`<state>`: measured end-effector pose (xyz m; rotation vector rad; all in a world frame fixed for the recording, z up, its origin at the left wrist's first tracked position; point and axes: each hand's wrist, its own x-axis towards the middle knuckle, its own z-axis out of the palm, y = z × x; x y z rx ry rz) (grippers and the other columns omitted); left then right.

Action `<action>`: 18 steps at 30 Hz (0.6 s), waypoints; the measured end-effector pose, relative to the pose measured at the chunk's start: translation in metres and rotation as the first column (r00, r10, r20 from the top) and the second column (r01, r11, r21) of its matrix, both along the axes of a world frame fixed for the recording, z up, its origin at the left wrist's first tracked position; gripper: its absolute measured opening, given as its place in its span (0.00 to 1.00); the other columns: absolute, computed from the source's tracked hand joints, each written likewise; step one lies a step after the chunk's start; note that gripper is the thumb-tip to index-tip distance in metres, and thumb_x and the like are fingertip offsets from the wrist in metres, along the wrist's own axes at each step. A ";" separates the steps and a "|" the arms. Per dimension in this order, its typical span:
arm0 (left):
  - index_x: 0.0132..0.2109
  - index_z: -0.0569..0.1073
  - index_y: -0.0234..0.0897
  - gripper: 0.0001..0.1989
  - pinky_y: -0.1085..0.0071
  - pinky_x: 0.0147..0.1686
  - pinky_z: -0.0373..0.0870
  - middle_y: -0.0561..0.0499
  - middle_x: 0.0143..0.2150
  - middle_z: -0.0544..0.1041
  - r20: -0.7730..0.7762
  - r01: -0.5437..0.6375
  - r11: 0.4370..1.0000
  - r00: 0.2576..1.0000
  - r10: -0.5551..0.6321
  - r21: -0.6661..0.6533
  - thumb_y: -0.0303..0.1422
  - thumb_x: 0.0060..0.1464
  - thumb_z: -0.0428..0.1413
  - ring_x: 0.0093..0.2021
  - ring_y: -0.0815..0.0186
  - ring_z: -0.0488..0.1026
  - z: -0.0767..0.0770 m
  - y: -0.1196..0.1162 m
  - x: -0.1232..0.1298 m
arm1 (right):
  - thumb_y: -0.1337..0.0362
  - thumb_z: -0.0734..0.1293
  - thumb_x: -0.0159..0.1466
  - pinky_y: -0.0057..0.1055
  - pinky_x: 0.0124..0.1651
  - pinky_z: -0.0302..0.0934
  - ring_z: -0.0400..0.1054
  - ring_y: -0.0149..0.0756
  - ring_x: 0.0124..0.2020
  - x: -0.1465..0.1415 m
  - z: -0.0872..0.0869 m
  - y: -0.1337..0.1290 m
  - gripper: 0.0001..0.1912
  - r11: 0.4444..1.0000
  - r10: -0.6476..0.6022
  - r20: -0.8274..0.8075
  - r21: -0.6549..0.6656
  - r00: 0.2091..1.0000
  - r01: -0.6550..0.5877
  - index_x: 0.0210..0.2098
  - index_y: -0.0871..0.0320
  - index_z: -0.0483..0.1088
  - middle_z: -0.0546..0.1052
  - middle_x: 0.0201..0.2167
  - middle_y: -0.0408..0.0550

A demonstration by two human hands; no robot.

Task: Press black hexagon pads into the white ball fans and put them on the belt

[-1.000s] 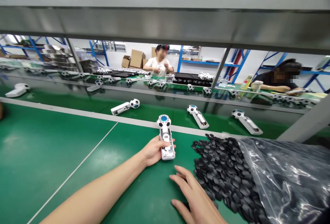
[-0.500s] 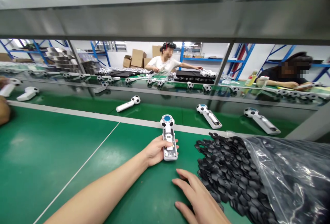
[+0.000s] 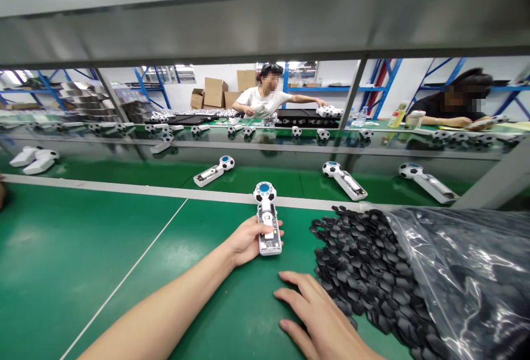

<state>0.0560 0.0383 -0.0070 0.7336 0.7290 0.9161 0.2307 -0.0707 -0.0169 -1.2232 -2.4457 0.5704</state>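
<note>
My left hand (image 3: 248, 241) is wrapped round the handle of a white device (image 3: 269, 244), its thumb over the open housing where inner parts show. The device's football-patterned head, with a blue disc on top, points away from me near the grey edge strip. My right hand (image 3: 308, 307) is spread low over the green table (image 3: 165, 271), its fingers apart and holding nothing. Just right of it lies a heap of black pieces (image 3: 372, 266), spilling from a clear plastic bag (image 3: 464, 277).
Beyond the grey strip (image 3: 124, 188), a green belt carries more ball-headed devices, such as one device (image 3: 213, 171) and another (image 3: 345, 180). Two people sit across the line; one in a white shirt (image 3: 260, 100) reaches sideways. A metal shelf (image 3: 248, 23) spans overhead.
The devices on the belt have shifted to the right. The view has moved slightly. My left hand still holds the device, and my right hand stays spread. The other person's hand at far left has drawn back.
</note>
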 end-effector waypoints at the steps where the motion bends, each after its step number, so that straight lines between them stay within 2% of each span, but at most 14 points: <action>1: 0.40 0.69 0.32 0.13 0.56 0.41 0.70 0.42 0.45 0.73 -0.010 0.002 1.000 1.000 -0.002 0.000 0.20 0.44 0.55 0.39 0.59 0.73 0.000 0.000 0.000 | 0.64 0.60 0.60 0.41 0.52 0.60 0.58 0.44 0.54 0.000 0.001 -0.001 0.17 1.000 0.000 0.003 0.006 1.000 0.000 0.50 0.54 0.64 0.63 0.54 0.55; 4: 0.39 0.70 0.31 0.13 0.57 0.39 0.71 0.41 0.44 0.74 -0.063 0.029 1.000 0.998 -0.029 0.002 0.21 0.43 0.57 0.39 0.59 0.73 0.001 0.007 -0.001 | 0.67 0.60 0.60 0.40 0.52 0.59 0.58 0.43 0.54 -0.001 0.001 -0.002 0.17 1.000 -0.005 0.002 0.018 1.000 0.005 0.49 0.55 0.64 0.63 0.54 0.55; 7: 0.37 0.71 0.28 0.09 0.62 0.33 0.73 0.40 0.38 0.75 -0.151 0.059 0.998 0.987 -0.057 0.009 0.22 0.44 0.56 0.34 0.60 0.73 0.006 0.031 0.000 | 0.65 0.61 0.59 0.38 0.52 0.59 0.59 0.43 0.52 -0.002 0.000 -0.001 0.17 1.000 0.001 0.002 0.014 1.000 -0.001 0.48 0.55 0.65 0.64 0.53 0.53; 11: 0.35 0.71 0.26 0.05 0.68 0.31 0.72 0.43 0.31 0.74 -0.255 0.057 0.996 0.966 -0.037 0.071 0.25 0.50 0.53 0.30 0.66 0.72 0.014 0.087 0.002 | 0.60 0.65 0.57 0.38 0.51 0.59 0.61 0.44 0.51 -0.003 -0.007 0.008 0.18 0.999 0.029 0.051 0.026 0.998 -0.030 0.47 0.55 0.66 0.66 0.53 0.53; 14: 0.40 0.70 0.28 0.07 0.68 0.33 0.71 0.46 0.35 0.73 -0.335 0.072 0.987 0.942 -0.020 0.142 0.29 0.54 0.52 0.32 0.68 0.71 0.017 0.132 0.004 | 0.54 0.65 0.57 0.35 0.49 0.61 0.63 0.43 0.49 -0.004 -0.021 0.014 0.19 0.996 0.037 0.054 0.085 0.998 -0.042 0.46 0.53 0.66 0.68 0.51 0.51; 16: 0.44 0.68 0.30 0.11 0.67 0.34 0.71 0.47 0.39 0.72 -0.405 0.079 0.982 0.914 -0.001 0.175 0.32 0.56 0.51 0.35 0.68 0.71 0.015 0.158 0.005 | 0.53 0.63 0.59 0.32 0.48 0.61 0.64 0.41 0.47 -0.006 -0.034 0.014 0.16 0.992 -0.028 0.019 0.125 0.999 0.025 0.45 0.50 0.66 0.70 0.49 0.47; 18: 0.47 0.67 0.32 0.13 0.65 0.36 0.70 0.47 0.43 0.70 -0.476 0.074 0.976 0.879 0.032 0.203 0.35 0.56 0.51 0.38 0.66 0.70 0.011 0.178 0.006 | 0.55 0.62 0.61 0.28 0.48 0.61 0.65 0.36 0.45 -0.008 -0.045 0.013 0.12 0.983 -0.109 -0.031 0.147 0.993 0.113 0.43 0.47 0.66 0.71 0.47 0.43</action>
